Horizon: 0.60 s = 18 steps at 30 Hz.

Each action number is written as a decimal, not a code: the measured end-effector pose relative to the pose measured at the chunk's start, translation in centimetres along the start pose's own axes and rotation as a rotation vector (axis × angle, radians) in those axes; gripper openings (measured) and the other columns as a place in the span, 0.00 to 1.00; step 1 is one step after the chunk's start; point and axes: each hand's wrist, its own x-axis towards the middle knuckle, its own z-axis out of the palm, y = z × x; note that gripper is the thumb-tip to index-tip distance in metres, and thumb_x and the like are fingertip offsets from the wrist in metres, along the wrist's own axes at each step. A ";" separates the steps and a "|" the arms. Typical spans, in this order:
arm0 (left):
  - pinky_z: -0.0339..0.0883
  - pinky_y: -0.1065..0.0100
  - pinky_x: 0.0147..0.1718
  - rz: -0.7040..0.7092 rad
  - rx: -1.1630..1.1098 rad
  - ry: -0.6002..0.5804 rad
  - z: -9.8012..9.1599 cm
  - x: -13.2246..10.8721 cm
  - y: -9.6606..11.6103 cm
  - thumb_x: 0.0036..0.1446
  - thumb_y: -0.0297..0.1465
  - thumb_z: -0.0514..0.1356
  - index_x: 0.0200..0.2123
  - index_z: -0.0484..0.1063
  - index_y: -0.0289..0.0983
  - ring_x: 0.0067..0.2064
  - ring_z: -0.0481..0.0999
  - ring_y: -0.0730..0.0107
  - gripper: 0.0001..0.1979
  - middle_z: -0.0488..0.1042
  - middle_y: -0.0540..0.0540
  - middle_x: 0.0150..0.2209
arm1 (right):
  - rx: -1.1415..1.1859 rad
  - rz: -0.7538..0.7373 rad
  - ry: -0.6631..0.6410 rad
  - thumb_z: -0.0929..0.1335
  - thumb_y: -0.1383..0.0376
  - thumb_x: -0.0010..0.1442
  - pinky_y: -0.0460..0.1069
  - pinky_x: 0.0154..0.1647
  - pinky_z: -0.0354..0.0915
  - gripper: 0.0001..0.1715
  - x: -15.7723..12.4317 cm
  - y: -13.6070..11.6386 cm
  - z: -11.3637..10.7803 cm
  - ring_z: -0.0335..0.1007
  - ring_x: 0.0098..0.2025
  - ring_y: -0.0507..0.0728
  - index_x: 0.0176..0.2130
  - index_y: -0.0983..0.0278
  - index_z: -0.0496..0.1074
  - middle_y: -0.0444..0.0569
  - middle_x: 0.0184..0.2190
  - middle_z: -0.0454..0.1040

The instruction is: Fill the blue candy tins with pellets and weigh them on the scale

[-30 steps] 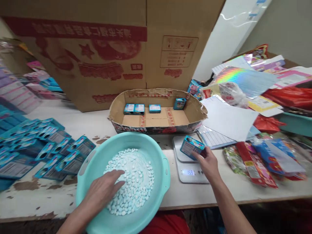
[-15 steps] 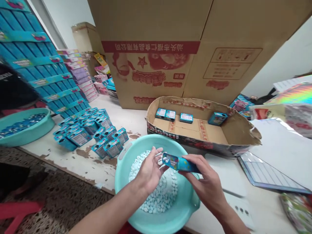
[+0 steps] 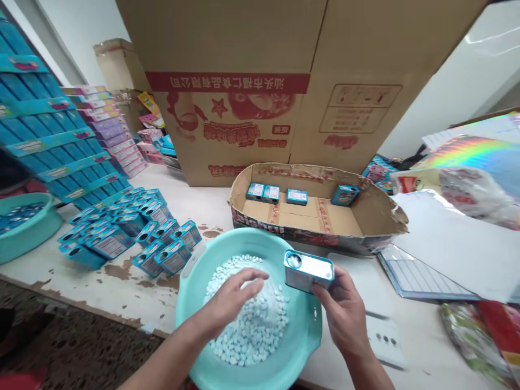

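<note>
My right hand (image 3: pixel 345 309) grips a small blue tin (image 3: pixel 306 276) from its right end, above the right side of a turquoise basin (image 3: pixel 298 349). Its top with a round hole faces me, and white pieces show in the hole. Over the basin, my left hand (image 3: pixel 238 295) hangs palm down with its fingers stretched out, holding nothing that I can see. Beneath it lie many small white and pale blue candies (image 3: pixel 244 346) on the basin's floor.
Several blue tins (image 3: pixel 173 257) with holes stand grouped on the worn table at left. A cut-down carton (image 3: pixel 337 219) behind the basin holds a few tins. Stacked blue boxes (image 3: pixel 60 141), another basin (image 3: pixel 38 238) and a large carton (image 3: pixel 244 43) border the space. Papers (image 3: pixel 459 244) lie right.
My left hand has turned from palm up beside the tin to palm down over the candies, moving left. The tin has turned so its holed top faces up toward me. The view has shifted right.
</note>
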 end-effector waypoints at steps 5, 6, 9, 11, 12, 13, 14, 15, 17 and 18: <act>0.57 0.57 0.58 0.160 0.707 0.048 -2.6 -1.0 -2.3 0.59 0.42 0.53 0.49 0.72 0.43 0.57 0.66 0.59 0.18 0.71 0.46 0.54 | 0.144 0.057 0.094 0.72 0.57 0.52 0.52 0.39 0.70 0.21 0.2 1.3 -2.4 0.72 0.39 0.59 0.43 0.61 0.68 0.50 0.38 0.75; 0.61 0.59 0.56 0.149 0.749 0.050 -3.1 -1.2 -2.8 0.59 0.43 0.51 0.48 0.72 0.44 0.55 0.69 0.60 0.19 0.73 0.47 0.52 | 0.150 0.061 0.159 0.72 0.56 0.52 0.53 0.39 0.70 0.22 0.4 1.7 -3.3 0.72 0.39 0.59 0.44 0.61 0.67 0.51 0.38 0.75; 0.64 0.60 0.53 0.194 0.900 0.152 -4.8 -1.5 -4.7 0.58 0.47 0.51 0.48 0.73 0.43 0.53 0.72 0.57 0.22 0.74 0.46 0.51 | 0.086 0.054 0.372 0.73 0.53 0.50 0.54 0.43 0.68 0.26 1.3 3.6 -6.7 0.71 0.42 0.59 0.44 0.62 0.65 0.52 0.40 0.74; 0.63 0.56 0.54 0.238 1.051 0.202 -5.6 -1.6 -5.8 0.57 0.47 0.51 0.49 0.73 0.41 0.54 0.72 0.53 0.23 0.75 0.44 0.51 | 0.016 0.059 0.435 0.73 0.52 0.49 0.56 0.45 0.67 0.28 1.8 5.1 -9.0 0.70 0.43 0.60 0.44 0.62 0.63 0.52 0.41 0.73; 0.63 0.54 0.55 0.231 1.130 0.189 -5.7 -1.5 -6.1 0.57 0.46 0.52 0.49 0.73 0.41 0.53 0.72 0.52 0.23 0.75 0.43 0.51 | -0.010 0.067 0.437 0.73 0.52 0.48 0.56 0.45 0.67 0.28 2.1 5.8 -10.0 0.70 0.43 0.60 0.43 0.62 0.63 0.52 0.40 0.73; 0.63 0.52 0.54 0.202 1.202 0.155 -5.8 -1.5 -6.2 0.58 0.44 0.51 0.49 0.74 0.41 0.53 0.72 0.51 0.22 0.75 0.43 0.50 | -0.028 0.076 0.426 0.73 0.51 0.47 0.56 0.45 0.67 0.28 2.3 6.5 -10.7 0.70 0.43 0.60 0.42 0.62 0.62 0.52 0.39 0.73; 0.63 0.51 0.54 0.158 1.263 0.107 -5.6 -1.4 -6.2 0.59 0.42 0.51 0.49 0.74 0.42 0.52 0.73 0.51 0.20 0.76 0.43 0.50 | -0.039 0.082 0.411 0.73 0.51 0.47 0.56 0.44 0.68 0.28 2.5 7.1 -11.3 0.70 0.42 0.60 0.41 0.62 0.62 0.51 0.38 0.73; 0.63 0.51 0.53 0.112 1.310 0.060 -5.3 -1.4 -6.0 0.59 0.40 0.50 0.48 0.74 0.43 0.51 0.73 0.52 0.20 0.76 0.43 0.49 | -0.044 0.086 0.394 0.73 0.51 0.47 0.57 0.43 0.68 0.28 2.6 7.6 -11.7 0.70 0.41 0.60 0.41 0.62 0.62 0.51 0.38 0.73; 0.64 0.50 0.52 0.048 1.372 -0.005 -4.4 -1.2 -5.3 0.61 0.37 0.47 0.50 0.74 0.43 0.52 0.73 0.52 0.20 0.75 0.43 0.50 | -0.051 0.092 0.347 0.73 0.50 0.47 0.57 0.43 0.68 0.27 3.0 8.2 -12.2 0.71 0.41 0.60 0.40 0.62 0.62 0.51 0.37 0.73; 0.64 0.50 0.51 0.034 1.395 -0.021 -4.0 -1.1 -5.0 0.61 0.36 0.46 0.51 0.73 0.43 0.52 0.73 0.51 0.21 0.75 0.42 0.50 | -0.055 0.097 0.320 0.73 0.50 0.46 0.57 0.44 0.68 0.27 3.3 8.4 -12.4 0.71 0.41 0.60 0.40 0.62 0.63 0.51 0.37 0.74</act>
